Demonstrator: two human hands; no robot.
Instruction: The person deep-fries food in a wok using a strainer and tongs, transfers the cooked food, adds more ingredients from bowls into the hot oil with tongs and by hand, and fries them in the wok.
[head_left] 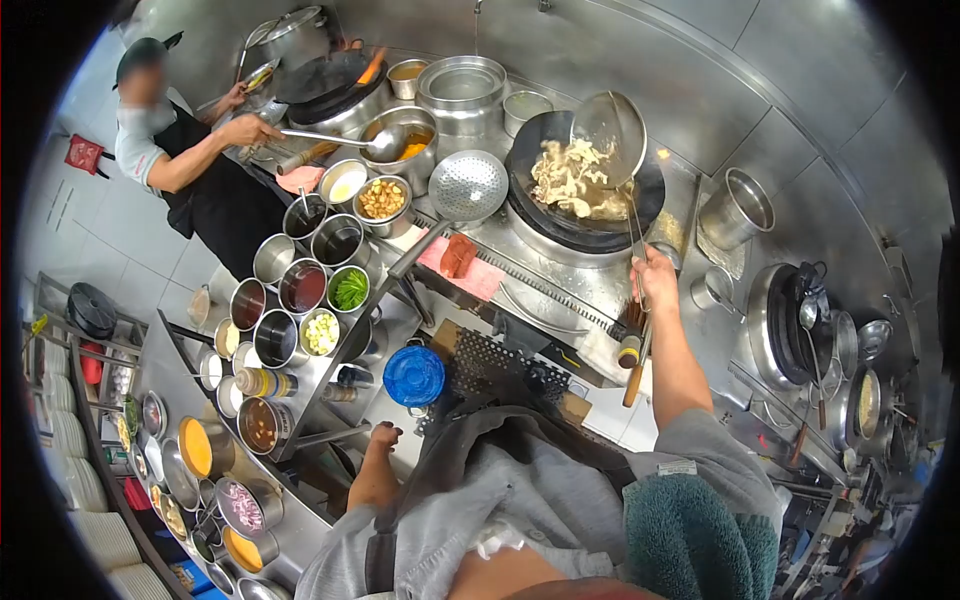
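My right hand (655, 279) is closed around the handle of a round mesh strainer (617, 130). The strainer is tilted over a black wok (530, 150), and pale sliced pieces of food (575, 178), perhaps meat, tumble from it into the pan. Some of the food blurs in the air, and the wok's bottom is mostly hidden. My left hand (383, 434) hangs low with curled fingers, near a blue round container (414, 376), and nothing shows in it. A perforated metal ladle (467, 187) rests left of the wok.
Another person (190, 150) at the left holds a ladle (385, 145) over a pot. Several metal containers, including one of green vegetables (349, 289) and one of browned pieces (382, 199), crowd the left counter. A second wok (780, 320) stands right, and a metal pot (738, 207) behind.
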